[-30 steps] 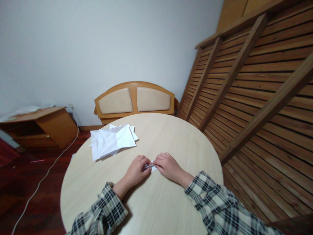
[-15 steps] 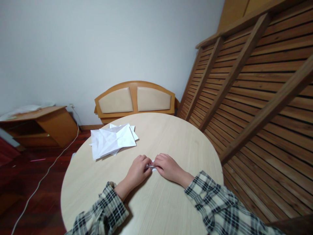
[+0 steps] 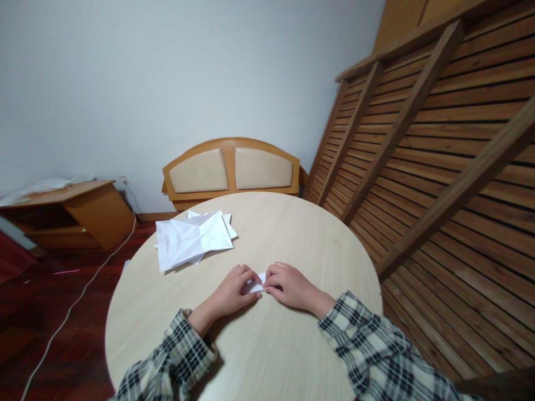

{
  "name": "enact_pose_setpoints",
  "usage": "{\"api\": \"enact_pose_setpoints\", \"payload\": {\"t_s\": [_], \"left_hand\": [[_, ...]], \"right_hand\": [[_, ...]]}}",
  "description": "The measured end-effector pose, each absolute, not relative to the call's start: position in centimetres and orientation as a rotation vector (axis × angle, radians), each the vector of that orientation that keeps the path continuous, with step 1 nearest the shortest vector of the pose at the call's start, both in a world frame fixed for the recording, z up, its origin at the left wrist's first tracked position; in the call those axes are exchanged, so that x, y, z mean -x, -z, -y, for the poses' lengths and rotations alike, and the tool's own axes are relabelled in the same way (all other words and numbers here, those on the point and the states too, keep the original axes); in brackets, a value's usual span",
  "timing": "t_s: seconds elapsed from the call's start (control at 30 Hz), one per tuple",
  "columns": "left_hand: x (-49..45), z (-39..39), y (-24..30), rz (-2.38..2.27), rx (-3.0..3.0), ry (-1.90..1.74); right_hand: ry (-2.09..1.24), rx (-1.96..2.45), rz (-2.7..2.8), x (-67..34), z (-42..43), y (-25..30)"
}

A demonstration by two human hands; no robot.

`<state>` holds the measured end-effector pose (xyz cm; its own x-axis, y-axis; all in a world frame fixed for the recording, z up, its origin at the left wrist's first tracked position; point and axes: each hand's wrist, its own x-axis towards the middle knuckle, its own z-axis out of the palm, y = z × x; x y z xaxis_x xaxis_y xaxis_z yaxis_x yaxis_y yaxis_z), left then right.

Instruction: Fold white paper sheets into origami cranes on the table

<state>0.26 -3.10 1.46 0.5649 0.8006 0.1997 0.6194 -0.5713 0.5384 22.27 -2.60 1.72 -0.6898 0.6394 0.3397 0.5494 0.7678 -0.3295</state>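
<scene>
A small piece of folded white paper [image 3: 253,287] lies on the round wooden table [image 3: 292,234], between my two hands. My left hand [image 3: 235,288] is closed round its left side, thumb at the near edge and fingers over the top. At the paper's right end, my right hand [image 3: 289,285] pinches it between thumb and fingers. Much of the paper is hidden under the fingers, so its full shape cannot be made out.
Creased white paper sheets [image 3: 194,239] are stacked at the table's back left. Beyond the table stands a padded headboard [image 3: 231,167]. A slatted wooden frame [image 3: 418,156] leans on the right. A white cable [image 3: 86,287] runs over the floor by a low cabinet [image 3: 96,217].
My left thumb has moved a little away from the fingers, and my right hand has shifted slightly to the right. More of the folded paper shows between them.
</scene>
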Motion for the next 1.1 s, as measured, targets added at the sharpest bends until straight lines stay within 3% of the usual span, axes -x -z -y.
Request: {"api": "enact_pose_setpoints", "payload": {"t_s": [0.7,1.1], "left_hand": [[-0.4,2.8,-0.9,-1.169,-2.464,-0.588],[0.5,3.6,-1.4,-1.322,-2.793,-0.332]], "right_hand": [[-0.314,1.019,2.458,-21.6,2.3,-1.1],[-0.309,1.046,2.418,-21.8,2.3,-0.6]]}}
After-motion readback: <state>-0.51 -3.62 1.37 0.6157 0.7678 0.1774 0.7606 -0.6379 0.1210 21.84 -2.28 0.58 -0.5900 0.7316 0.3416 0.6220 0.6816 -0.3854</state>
